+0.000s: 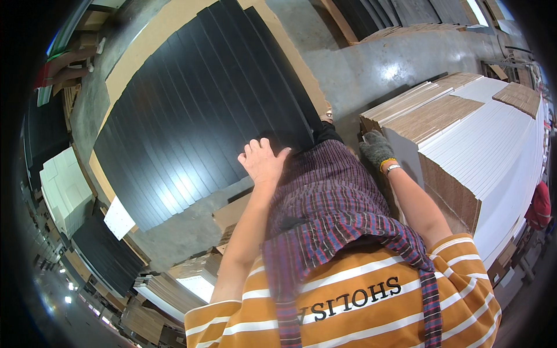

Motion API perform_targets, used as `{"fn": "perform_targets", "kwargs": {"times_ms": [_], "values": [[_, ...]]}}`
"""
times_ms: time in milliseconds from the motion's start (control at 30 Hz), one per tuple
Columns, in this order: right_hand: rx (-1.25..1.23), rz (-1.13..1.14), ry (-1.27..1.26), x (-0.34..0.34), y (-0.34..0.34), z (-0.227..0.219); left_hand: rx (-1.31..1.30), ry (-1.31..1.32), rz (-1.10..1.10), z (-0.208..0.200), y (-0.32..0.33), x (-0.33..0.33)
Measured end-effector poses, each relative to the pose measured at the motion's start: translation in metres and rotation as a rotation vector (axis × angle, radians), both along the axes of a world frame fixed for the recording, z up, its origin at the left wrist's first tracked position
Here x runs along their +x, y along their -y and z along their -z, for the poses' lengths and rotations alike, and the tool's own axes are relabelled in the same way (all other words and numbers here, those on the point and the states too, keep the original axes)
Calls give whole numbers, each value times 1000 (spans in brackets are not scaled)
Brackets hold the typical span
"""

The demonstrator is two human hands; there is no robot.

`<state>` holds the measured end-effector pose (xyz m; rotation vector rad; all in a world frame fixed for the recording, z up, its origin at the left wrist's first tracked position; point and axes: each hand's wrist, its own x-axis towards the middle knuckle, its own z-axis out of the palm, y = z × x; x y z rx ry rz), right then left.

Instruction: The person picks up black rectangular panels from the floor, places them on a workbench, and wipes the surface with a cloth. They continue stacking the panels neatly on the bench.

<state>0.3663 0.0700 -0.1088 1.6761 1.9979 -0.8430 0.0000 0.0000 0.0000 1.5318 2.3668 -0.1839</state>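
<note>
My bare left hand (261, 160) is at the near edge of a broad stack of black panels (197, 110). Its fingers are spread and the thumb points out to the side; they appear to rest on the near edge of the black panels. On the other side, my right hand (378, 149) wears a grey knit glove with a yellow cuff. It hangs low beside a stack of white and brown-edged boards (464, 151), fingers loosely bent and nothing visible in them. Whether the glove touches those boards I cannot tell.
Brown cardboard (296, 55) lies under the black panels. More dark panels (377, 17) stand at the far right. Pale green-white boards (65, 180) and a dark stack (104, 255) sit at the left. Grey concrete floor (400, 61) runs between the stacks.
</note>
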Motion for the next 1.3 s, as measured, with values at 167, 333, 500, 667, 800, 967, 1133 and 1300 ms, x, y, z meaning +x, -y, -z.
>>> {"fn": "perform_targets", "kwargs": {"times_ms": [167,333,500,667,800,967,1133,1300], "values": [[40,69,-67,-11,-8,-26,15,26,22,-7,-4,4],[17,-15,-84,-18,-20,-35,148,9,195,-9,-11,9],[66,-7,-145,-16,-26,-23,179,36,459,-1,-28,15],[149,6,-78,-23,-28,-20,218,71,445,2,-30,17],[5,-78,-83,-36,-48,-50,228,71,439,1,-27,19],[-6,-252,-61,-64,-63,-75,221,64,435,2,-25,19],[114,-465,-85,-88,-64,-76,197,98,407,3,-23,18],[307,-512,-232,-107,-55,-81,215,111,401,2,-22,16]]}}
